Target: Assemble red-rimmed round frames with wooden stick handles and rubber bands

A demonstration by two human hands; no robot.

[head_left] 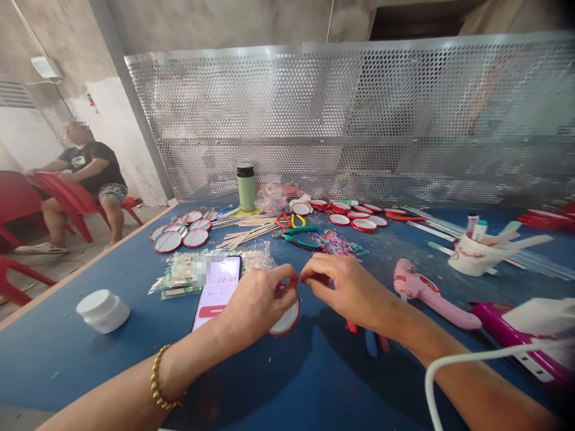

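Single head view, forward and down over desk (112,371); left hand (258,302), right hand (344,284) close, perforated screen (287,120) far.

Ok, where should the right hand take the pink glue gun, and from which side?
By the middle of its slim handle, from above, I'd say: the pink glue gun lies on the table, and the magenta device crowds the handle's end.

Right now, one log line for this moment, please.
left hand: over red-rimmed disc | right hand: fingertips close to left's | held item: unclear | phone: beside left hand
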